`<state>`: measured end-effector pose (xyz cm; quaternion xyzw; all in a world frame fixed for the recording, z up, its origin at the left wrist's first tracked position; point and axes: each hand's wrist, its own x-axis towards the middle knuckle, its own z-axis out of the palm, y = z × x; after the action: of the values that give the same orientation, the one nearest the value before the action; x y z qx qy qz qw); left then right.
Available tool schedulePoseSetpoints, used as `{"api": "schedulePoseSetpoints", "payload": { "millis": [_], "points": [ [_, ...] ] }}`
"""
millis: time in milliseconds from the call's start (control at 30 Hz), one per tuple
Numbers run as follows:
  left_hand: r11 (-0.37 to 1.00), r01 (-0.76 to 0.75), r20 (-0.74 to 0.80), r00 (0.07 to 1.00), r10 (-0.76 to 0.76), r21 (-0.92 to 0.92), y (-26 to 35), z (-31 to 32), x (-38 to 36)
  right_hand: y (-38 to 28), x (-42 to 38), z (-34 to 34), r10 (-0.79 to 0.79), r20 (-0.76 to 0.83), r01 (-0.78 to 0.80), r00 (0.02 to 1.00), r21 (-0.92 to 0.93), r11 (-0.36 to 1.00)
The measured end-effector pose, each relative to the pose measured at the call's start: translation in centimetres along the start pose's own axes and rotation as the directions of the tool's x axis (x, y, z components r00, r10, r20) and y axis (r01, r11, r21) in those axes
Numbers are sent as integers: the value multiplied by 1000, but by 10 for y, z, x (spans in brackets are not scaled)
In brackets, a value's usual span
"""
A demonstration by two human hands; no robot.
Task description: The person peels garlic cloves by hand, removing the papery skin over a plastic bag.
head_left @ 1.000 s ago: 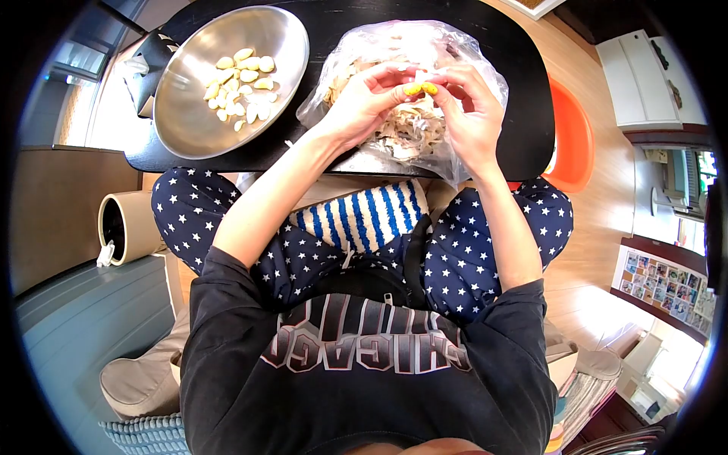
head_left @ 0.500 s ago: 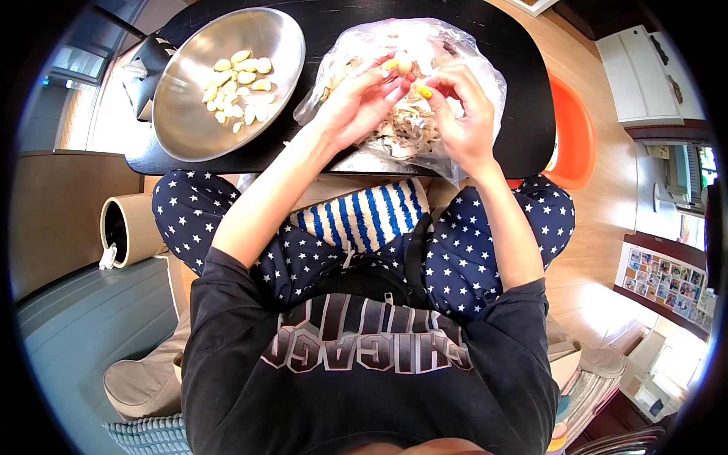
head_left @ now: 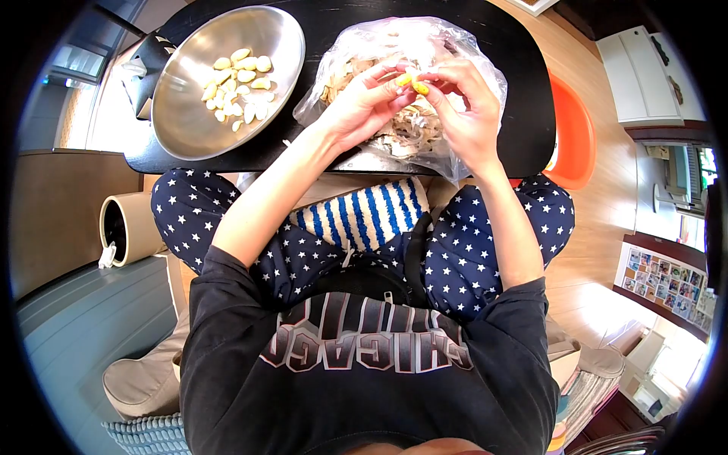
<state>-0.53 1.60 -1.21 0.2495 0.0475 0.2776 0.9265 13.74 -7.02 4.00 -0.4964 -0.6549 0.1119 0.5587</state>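
Observation:
Over a clear plastic bag (head_left: pixel 485 72) full of papery garlic skins (head_left: pixel 406 140), my two hands meet with fingertips nearly touching. My left hand (head_left: pixel 364 106) pinches a garlic clove (head_left: pixel 413 74), mostly covered by the fingers. My right hand (head_left: pixel 466 106) is closed with its thumb and fingertips pressed at the same clove. Both thumbnails are yellow. To the left a wide steel bowl (head_left: pixel 178 125) holds several pale peeled garlic cloves (head_left: pixel 244 76) in its middle.
Bowl and bag stand on a black table (head_left: pixel 527 106) with a rounded edge. A blue-and-white striped cloth pouch (head_left: pixel 360 216) lies in my lap. An orange chair (head_left: pixel 572 133) is beyond the table's right edge, and a beige bin (head_left: pixel 133 227) lies at the left.
My hands have come closer together, and the right thumb has turned in toward the left one. The clove, plainly visible before, is now mostly covered by fingers.

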Motion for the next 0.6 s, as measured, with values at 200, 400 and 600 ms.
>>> {"api": "schedulePoseSetpoints", "payload": {
  "millis": [200, 400, 600],
  "points": [
    [996, -20, 27, 999, 18, 90, -1, 2, -1, 7, 0, -3, -45, 13, 45, 999, -23, 999],
    [1000, 12, -2, 1000, -12, 6, -4, 4, -3, 9, -4, 2, -96, 5, 96, 995, -168, 981],
    [990, -82, -2, 997, 82, -117, 4, 9, -1, 8, -9, 5, -121, -23, 116, 992, -156, 981]
  ]
}}
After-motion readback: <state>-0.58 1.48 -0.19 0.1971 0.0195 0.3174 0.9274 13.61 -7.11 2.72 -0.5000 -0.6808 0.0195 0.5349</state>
